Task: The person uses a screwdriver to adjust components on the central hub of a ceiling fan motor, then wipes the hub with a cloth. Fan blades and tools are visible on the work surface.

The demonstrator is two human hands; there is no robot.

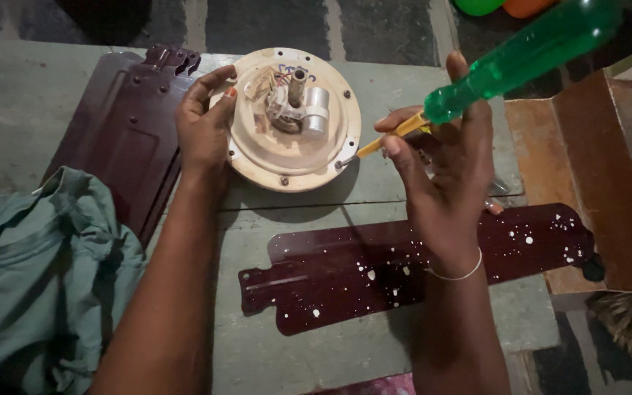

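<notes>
Fingers, right hand (451,157): closed around a screwdriver (506,62), thumb and forefinger pinching the yellow shank just below the translucent green handle, the other fingers curled behind it.
Fingers, left hand (202,124): curved and partly spread over the left rim of the fan motor housing (294,157), thumb on top near the centre parts, fingertips on the edge; the grip is loose, pressing more than clasping.
Screwdriver: slanted, handle up toward the top right, tip down at the housing's right rim, touching a screw there.
Fan motor housing: round, cream-coloured, lying flat on the grey-green surface (31,102), with a short shaft, a silver cylinder and wires showing in its middle.
Blade, near (330,281): dark maroon, flecked with white spots, lying flat just below the housing and passing under the right wrist.
Blades, left (122,124): maroon, stacked beside the housing, under the left hand's back.
Cloth (38,271): green, crumpled at the lower left corner.
Wrist: a thin bangle (459,274) on the right arm.
</notes>
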